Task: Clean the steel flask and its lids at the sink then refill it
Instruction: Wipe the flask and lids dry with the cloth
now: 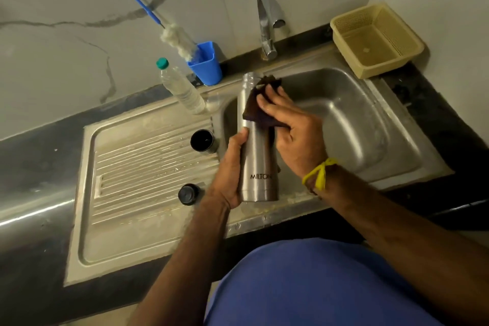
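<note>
A steel flask (pixel 258 156) marked MILTON stands upright and lidless over the sink's left rim. My left hand (pixel 232 169) grips its lower body from the left. My right hand (pixel 293 130) presses a dark scrub pad (pixel 258 107) against the flask's upper part and neck. Two lids lie on the ribbed drainboard (pixel 137 167): a steel cup lid (pixel 202 141) with its dark open side up, next to the basin, and a small black inner cap (pixel 188 194) nearer to me.
The steel sink basin (pixel 344 119) lies under a chrome tap (pixel 267 21) that runs no water. A clear plastic bottle (pixel 182 90) with a green cap and a blue holder (pixel 206 65) with a bottle brush stand behind the drainboard. A beige plastic basket (pixel 377 40) sits at the back right.
</note>
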A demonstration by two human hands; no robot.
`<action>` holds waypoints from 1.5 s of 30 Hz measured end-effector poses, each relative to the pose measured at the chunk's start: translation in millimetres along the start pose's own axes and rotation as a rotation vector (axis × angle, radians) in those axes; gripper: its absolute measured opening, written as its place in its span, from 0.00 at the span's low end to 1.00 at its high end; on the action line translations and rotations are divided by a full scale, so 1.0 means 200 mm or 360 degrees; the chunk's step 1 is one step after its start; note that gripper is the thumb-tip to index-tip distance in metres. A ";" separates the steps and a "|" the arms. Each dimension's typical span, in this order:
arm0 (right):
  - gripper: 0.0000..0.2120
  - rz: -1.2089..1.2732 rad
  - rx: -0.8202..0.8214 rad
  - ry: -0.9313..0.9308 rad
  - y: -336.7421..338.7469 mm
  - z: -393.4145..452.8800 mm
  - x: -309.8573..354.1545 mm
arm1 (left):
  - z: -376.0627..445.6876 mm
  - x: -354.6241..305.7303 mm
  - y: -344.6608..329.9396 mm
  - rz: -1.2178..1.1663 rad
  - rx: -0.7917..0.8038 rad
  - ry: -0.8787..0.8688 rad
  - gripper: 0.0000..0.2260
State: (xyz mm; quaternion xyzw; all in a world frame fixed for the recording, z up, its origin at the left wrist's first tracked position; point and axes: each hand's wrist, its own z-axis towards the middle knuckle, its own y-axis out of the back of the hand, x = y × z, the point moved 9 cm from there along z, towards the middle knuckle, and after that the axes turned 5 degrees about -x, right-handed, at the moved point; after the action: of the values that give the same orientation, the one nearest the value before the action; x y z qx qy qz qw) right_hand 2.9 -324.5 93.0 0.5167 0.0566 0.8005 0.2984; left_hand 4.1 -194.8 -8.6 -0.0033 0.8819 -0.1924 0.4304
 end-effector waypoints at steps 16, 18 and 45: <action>0.26 -0.0016 0.0176 0.0229 -0.05 -0.08 0.11 | 0.11 -0.16 -0.04 -0.0169 0.0119 0.0065 0.28; 0.24 -0.0058 0.0318 0.0485 -0.09 -0.16 0.18 | 0.15 -0.18 -0.04 -0.0155 0.0101 0.0139 0.30; 0.30 0.0130 0.0105 0.0104 -0.01 -0.05 0.00 | 0.16 -0.28 0.03 -0.0129 -0.0165 -0.0264 0.34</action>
State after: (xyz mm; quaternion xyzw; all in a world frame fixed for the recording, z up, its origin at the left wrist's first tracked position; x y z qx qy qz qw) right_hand -4.3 -320.9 87.9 0.5016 0.0716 0.8262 0.2463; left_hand 65.0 -190.5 13.8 -0.0770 0.8511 -0.1629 0.4931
